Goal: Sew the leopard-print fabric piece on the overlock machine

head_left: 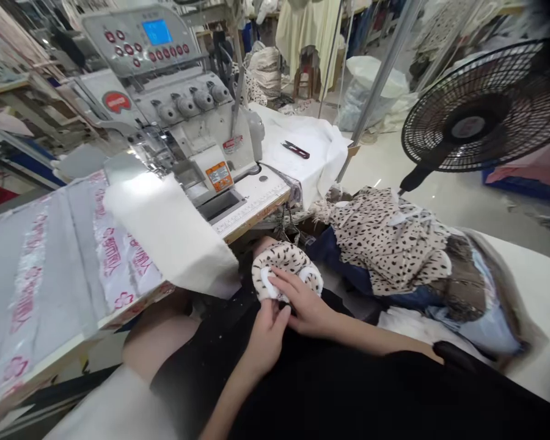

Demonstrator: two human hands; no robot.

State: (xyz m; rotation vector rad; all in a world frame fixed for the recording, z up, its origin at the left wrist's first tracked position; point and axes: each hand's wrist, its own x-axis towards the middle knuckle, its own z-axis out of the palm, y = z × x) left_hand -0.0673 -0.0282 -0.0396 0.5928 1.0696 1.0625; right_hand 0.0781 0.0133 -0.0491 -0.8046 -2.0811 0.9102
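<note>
Both hands work a small leopard-print fabric piece w/ white fleece lining, held over the lap just below the front edge of the sewing table. Left hand pinches its lower edge; right hand lies on top, fingers pressing the lining. Piece looks light, soft, floppy, prob. best gripped at the seam edges. Overlock machine sits at the table's back; more leopard-print pieces lie piled to the right, near a fan.
</note>
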